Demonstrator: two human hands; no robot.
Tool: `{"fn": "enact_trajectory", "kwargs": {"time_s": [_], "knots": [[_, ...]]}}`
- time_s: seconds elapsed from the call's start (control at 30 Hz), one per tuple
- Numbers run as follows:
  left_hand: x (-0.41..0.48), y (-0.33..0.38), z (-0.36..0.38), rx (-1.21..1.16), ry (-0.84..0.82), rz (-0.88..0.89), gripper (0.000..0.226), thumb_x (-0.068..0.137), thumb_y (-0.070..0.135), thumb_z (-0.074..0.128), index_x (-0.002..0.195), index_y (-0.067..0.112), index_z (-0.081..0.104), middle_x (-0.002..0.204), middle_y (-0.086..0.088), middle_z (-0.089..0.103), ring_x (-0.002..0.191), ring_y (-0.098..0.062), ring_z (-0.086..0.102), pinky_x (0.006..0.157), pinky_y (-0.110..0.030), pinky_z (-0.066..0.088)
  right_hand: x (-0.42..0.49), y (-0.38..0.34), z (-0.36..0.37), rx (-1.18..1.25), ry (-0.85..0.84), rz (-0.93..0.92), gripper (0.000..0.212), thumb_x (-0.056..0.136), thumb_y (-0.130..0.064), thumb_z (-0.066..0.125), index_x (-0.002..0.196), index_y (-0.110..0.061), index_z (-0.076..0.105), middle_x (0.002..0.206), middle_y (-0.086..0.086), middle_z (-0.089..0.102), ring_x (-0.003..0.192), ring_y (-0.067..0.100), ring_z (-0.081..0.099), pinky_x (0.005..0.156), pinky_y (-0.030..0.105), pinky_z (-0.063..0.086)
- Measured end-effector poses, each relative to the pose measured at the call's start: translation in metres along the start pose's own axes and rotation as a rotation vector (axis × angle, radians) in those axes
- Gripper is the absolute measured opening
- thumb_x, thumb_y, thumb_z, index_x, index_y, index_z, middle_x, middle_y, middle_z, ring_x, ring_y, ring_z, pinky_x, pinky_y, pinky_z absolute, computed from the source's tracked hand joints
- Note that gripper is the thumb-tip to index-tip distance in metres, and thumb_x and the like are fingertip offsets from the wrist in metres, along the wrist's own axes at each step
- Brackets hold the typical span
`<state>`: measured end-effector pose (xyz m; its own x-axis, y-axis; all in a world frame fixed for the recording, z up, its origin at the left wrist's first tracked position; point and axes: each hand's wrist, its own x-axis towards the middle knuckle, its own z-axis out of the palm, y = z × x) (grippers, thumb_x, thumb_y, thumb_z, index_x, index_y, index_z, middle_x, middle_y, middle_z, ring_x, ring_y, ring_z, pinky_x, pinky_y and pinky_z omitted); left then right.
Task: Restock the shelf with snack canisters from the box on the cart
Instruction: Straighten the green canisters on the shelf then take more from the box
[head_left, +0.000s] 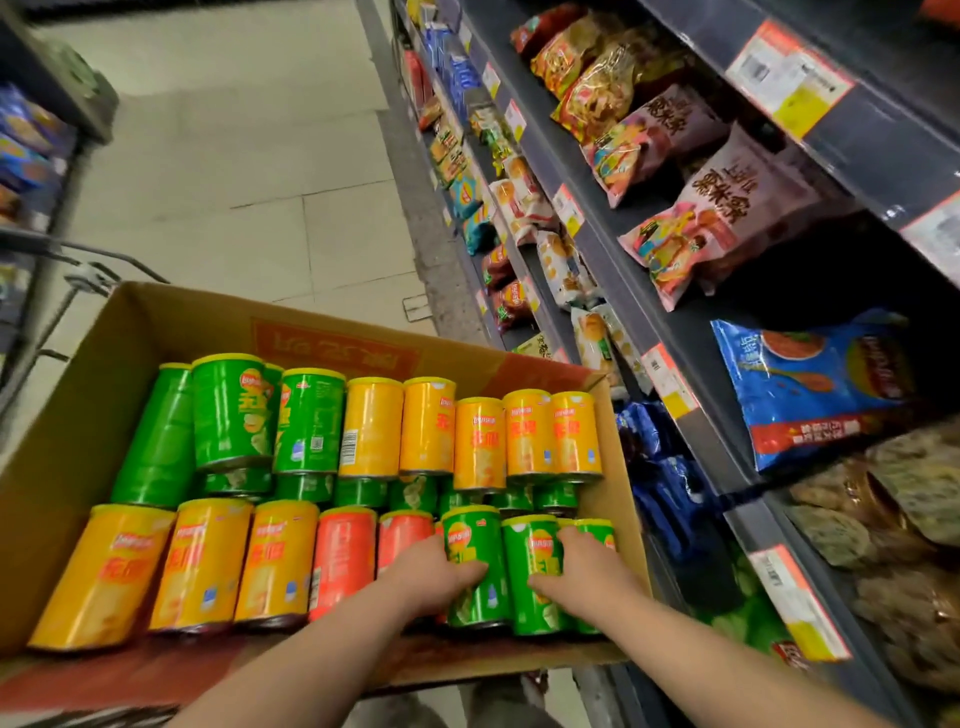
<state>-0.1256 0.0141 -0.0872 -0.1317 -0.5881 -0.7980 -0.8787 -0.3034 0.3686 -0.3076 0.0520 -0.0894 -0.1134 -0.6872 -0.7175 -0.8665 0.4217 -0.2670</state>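
Lighting is even and moderately bright; the source is out of view. Glare streaks show on the cans (371, 426) at centre. The floor (234, 156) at 11 o'clock is pale and washed. Shelf (810, 291) recesses at 3 o'clock lie in deep shadow. Blur is heavy at the 9 and 12 o'clock edges. Straight lines bow towards the rim.

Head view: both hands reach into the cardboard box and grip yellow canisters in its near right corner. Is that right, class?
The colour is wrong. In the head view the left hand and right hand grip green canisters, not yellow ones, in the near right corner of the cardboard box.
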Motion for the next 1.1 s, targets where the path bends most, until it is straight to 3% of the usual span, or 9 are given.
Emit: {"fn": "enact_trajectory", "kwargs": {"time_s": [0.1,0.2,0.37,0.47,0.6,0.77,0.9,1.03,1.1], "knots": [[0.003,-0.005,0.005,-0.159,0.006,-0.059,0.058,0.082,0.043,0.068,0.127,0.014,0.046,0.120,-0.006,0.060,0.108,-0.022,0.059,0.094,-0.030,0.047,0.002,0.002,0.003,0.119,0.018,0.007,0.059,0.081,-0.042,0.069,0.126,-0.019,0.039,0.123,0.001,0.056,0.112,0.020,0.056,0.087,0.031,0.048],[0.004,-0.008,0.010,-0.313,0.036,-0.081,0.066,0.076,0.039,0.076,0.127,0.013,0.040,0.113,-0.004,0.058,0.101,-0.019,0.060,0.088,-0.032,0.050,0.006,0.001,0.004,0.186,0.015,0.016,0.065,0.077,-0.040,0.074,0.126,-0.019,0.036,0.126,0.002,0.054,0.113,0.020,0.056,0.086,0.030,0.046],[0.002,-0.006,0.020,-0.479,0.056,-0.099,0.062,0.075,0.031,0.079,0.122,0.015,0.042,0.108,-0.003,0.061,0.097,-0.019,0.062,0.083,-0.032,0.050,0.015,-0.001,0.009,0.090,-0.020,0.044,0.087,0.070,-0.058,0.072,0.137,-0.015,0.036,0.133,0.006,0.047,0.119,0.023,0.052,0.093,0.033,0.048],[-0.002,-0.007,0.024,-0.542,0.049,-0.102,0.047,0.076,0.025,0.078,0.110,0.016,0.046,0.100,-0.001,0.062,0.092,-0.018,0.062,0.083,-0.033,0.052,0.014,-0.004,0.012,0.080,-0.008,0.055,0.082,0.069,-0.060,0.072,0.132,-0.019,0.038,0.128,0.003,0.052,0.115,0.023,0.055,0.089,0.034,0.049],[-0.007,-0.008,0.024,-0.591,0.073,-0.089,0.060,0.075,0.020,0.080,0.121,0.015,0.042,0.098,-0.001,0.059,0.090,-0.019,0.061,0.078,-0.032,0.051,0.009,-0.007,0.013,0.144,0.011,0.076,0.077,0.069,-0.053,0.075,0.126,-0.021,0.033,0.122,0.001,0.057,0.112,0.024,0.057,0.088,0.036,0.050],[-0.021,-0.010,0.012,-0.510,0.110,0.006,0.072,0.076,0.022,0.078,0.133,0.014,0.036,0.103,-0.001,0.056,0.093,-0.019,0.058,0.081,-0.031,0.050,-0.008,-0.008,0.014,0.329,0.087,0.072,0.084,0.069,-0.041,0.077,0.135,-0.021,0.028,0.127,0.003,0.050,0.112,0.022,0.055,0.090,0.034,0.049],[-0.034,-0.003,-0.001,-0.507,0.092,0.117,0.076,0.078,0.021,0.076,0.139,0.012,0.032,0.099,0.003,0.054,0.097,-0.020,0.059,0.091,-0.037,0.051,-0.028,-0.010,0.010,0.497,0.155,0.090,0.084,0.072,-0.034,0.076,0.139,-0.019,0.028,0.116,-0.002,0.047,0.100,0.016,0.052,0.081,0.027,0.045],[-0.049,0.005,-0.013,-0.537,0.066,0.229,0.074,0.081,0.019,0.074,0.140,0.012,0.030,0.088,0.012,0.052,0.081,-0.009,0.058,0.071,-0.026,0.053,-0.049,-0.019,0.003,0.652,0.259,0.119,0.086,0.067,-0.034,0.077,0.139,-0.018,0.032,0.117,0.002,0.055,0.099,0.017,0.058,0.083,0.032,0.051],[-0.052,0.006,-0.019,-0.544,0.061,0.282,0.072,0.079,0.020,0.075,0.138,0.013,0.033,0.093,0.011,0.056,0.082,-0.007,0.060,0.071,-0.024,0.050,-0.062,-0.025,-0.003,0.692,0.320,0.125,0.081,0.068,-0.032,0.077,0.135,-0.017,0.035,0.115,0.001,0.057,0.100,0.018,0.060,0.086,0.033,0.051]]}}
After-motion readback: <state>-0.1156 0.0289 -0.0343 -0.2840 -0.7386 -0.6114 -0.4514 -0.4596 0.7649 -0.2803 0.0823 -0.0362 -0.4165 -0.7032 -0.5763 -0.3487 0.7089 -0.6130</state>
